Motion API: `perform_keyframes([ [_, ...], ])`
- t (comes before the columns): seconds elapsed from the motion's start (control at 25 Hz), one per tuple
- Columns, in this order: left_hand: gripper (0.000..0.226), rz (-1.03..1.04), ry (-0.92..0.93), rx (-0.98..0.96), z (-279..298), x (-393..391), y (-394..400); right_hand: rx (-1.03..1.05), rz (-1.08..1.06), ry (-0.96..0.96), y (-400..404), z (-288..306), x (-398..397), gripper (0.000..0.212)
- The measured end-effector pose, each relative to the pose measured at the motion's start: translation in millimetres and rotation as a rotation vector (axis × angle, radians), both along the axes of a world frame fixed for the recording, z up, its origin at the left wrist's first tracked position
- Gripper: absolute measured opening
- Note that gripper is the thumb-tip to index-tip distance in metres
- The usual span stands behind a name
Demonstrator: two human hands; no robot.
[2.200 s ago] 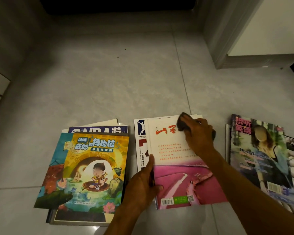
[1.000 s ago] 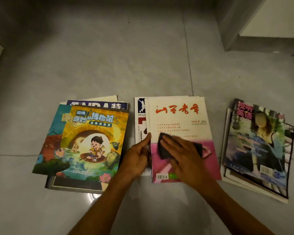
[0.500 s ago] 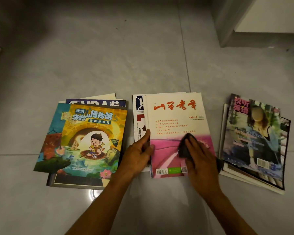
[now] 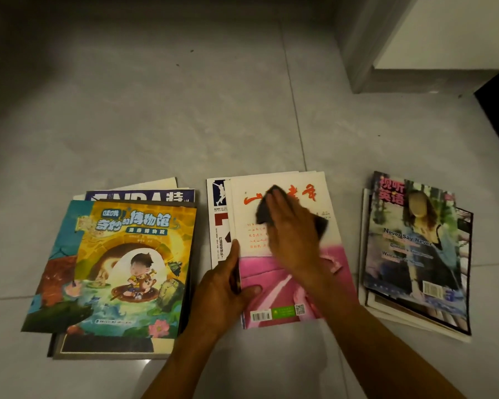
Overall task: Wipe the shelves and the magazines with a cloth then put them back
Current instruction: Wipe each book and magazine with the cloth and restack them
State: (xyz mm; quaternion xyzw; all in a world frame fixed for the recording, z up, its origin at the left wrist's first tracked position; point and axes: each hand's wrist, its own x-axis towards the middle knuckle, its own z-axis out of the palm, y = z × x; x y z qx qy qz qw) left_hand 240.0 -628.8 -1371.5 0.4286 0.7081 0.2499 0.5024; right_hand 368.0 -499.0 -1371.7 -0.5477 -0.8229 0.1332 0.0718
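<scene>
Magazine [image 4: 288, 249] tops the middle floor pile; left hand [image 4: 224, 292] pinches its near-left edge while right hand [image 4: 293, 240] presses cloth [image 4: 264, 216] flat-fingered. Hard strokes could crease the cover.

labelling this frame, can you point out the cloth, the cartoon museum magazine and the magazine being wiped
cloth [image 4: 262, 214]: head view, dark upper-left corner beside the fingers
cartoon museum magazine [image 4: 133, 269]: head view, middle of cover
magazine being wiped [image 4: 274, 286]: head view, pink lower cover
</scene>
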Motion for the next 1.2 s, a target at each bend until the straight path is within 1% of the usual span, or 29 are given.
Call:
perform_keyframes([
  [0.08, 0.097, 0.009, -0.014, 0.018, -6.5, -1.1, 0.9, 0.019, 0.264, -0.024, -8.2, -3.3, -33.1, 0.067],
  [0.12, 0.096, 0.011, -0.035, 0.014, -9.1, -1.5, 1.3, 0.030, 0.328, -0.037, -3.3, -5.3, -34.8, 0.066],
  [0.16, 0.096, 0.024, -0.059, 0.009, -10.4, -1.7, 1.3, 0.054, 0.323, -0.039, 9.5, -6.1, -27.1, 0.064],
  [0.2, 0.097, 0.042, -0.076, -0.001, -11.2, -2.4, 0.3, 0.063, 0.247, -0.036, 26.4, -7.0, -14.2, 0.062],
  [0.28, 0.098, 0.053, -0.082, -0.010, -9.6, -2.2, -0.5, 0.009, 0.034, 0.003, 60.1, -9.3, 18.9, 0.058],
  [0.36, 0.100, 0.043, -0.070, -0.017, -6.9, -1.4, -0.4, -0.027, -0.042, 0.052, 70.5, -12.6, 49.2, 0.054],
  [0.44, 0.101, 0.042, -0.055, -0.027, -5.1, 0.1, 0.3, -0.013, -0.036, 0.081, 46.3, -12.9, 70.1, 0.056],
  [0.48, 0.101, 0.039, -0.043, -0.034, -4.1, 0.5, 0.5, -0.016, -0.040, 0.076, 20.6, -13.6, 79.9, 0.057],
  [0.56, 0.101, 0.031, -0.026, -0.036, 0.6, 0.8, 0.8, -0.056, -0.038, 0.031, -47.9, -9.1, 97.4, 0.060],
  [0.64, 0.100, 0.006, -0.008, -0.028, 4.9, -0.6, 2.6, -0.036, 0.040, -0.047, -111.3, -6.5, 106.6, 0.064],
  [0.68, 0.100, -0.018, 0.008, -0.025, 7.0, -0.8, 3.6, -0.012, 0.074, -0.074, -128.1, -7.7, 105.5, 0.070],
  [0.76, 0.100, -0.061, 0.047, -0.021, 7.3, -0.3, 1.8, -0.011, 0.091, -0.084, -119.2, -10.5, 87.8, 0.084],
  [0.84, 0.089, -0.073, 0.056, -0.027, 7.7, -2.0, 1.7, -0.044, 0.121, -0.082, -80.0, -7.5, 44.0, 0.089],
  [0.88, 0.077, -0.061, 0.023, -0.036, 7.0, -4.2, 2.3, -0.064, 0.151, -0.067, -54.4, -4.7, 17.3, 0.083],
  [0.96, 0.052, 0.050, -0.125, -0.072, 12.9, -7.3, 6.1, -0.092, 0.207, -0.038, 0.1, 3.7, -32.0, 0.067],
  [1.04, 0.037, 0.164, -0.207, -0.100, 18.8, -9.5, 7.9, -0.095, 0.211, -0.057, 29.9, 9.2, -57.8, 0.061],
  [1.12, 0.034, 0.181, -0.209, -0.098, 18.5, -11.1, 7.3, -0.073, 0.224, -0.047, 21.1, 5.3, -52.8, 0.062],
  [1.2, 0.034, 0.181, -0.202, -0.072, 18.2, -9.4, 7.2, -0.030, 0.220, -0.051, -23.1, 0.8, -24.1, 0.072],
])
